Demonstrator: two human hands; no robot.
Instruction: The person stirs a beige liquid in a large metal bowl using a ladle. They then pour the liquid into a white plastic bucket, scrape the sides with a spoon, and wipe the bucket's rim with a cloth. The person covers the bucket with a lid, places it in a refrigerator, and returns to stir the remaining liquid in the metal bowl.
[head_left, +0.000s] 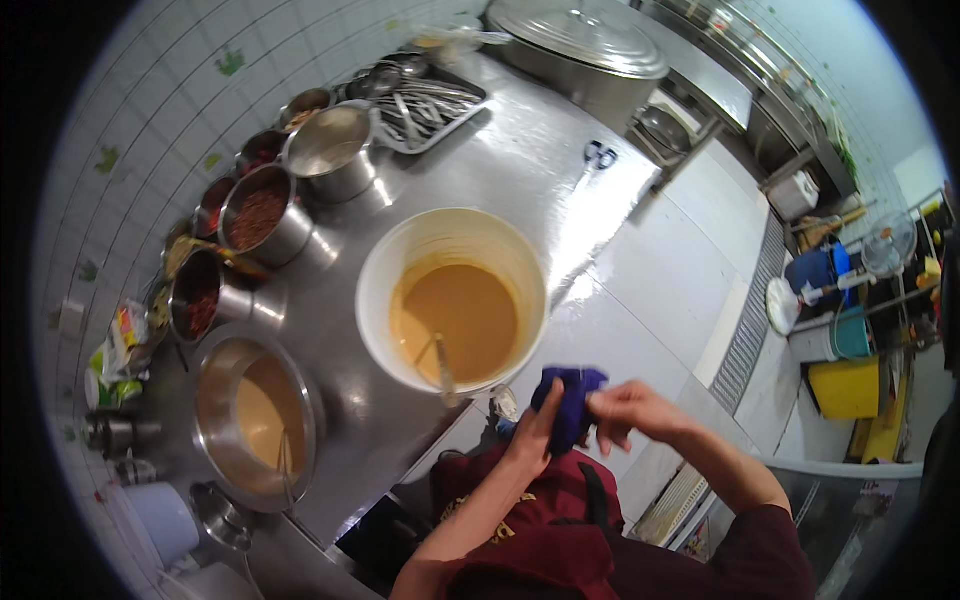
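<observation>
A soft, crumpled dark purple bundle is in my left hand, its thumb pressed along the near face. Whether it is cloth or a packet is unclear. My right hand pinches its right edge between thumb and forefinger, the other fingers hanging loose. Both hands are in front of my dark red apron, to the right of the steel table's front edge. Just beyond them stands a large white bucket of tan liquid. A handled utensil leans inside against its near rim.
On the steel table, a wide steel bowl holds more tan liquid and a whisk. Steel pots of dried red ingredients line the tiled wall. Farther back are a utensil tray, scissors and a large lidded pot.
</observation>
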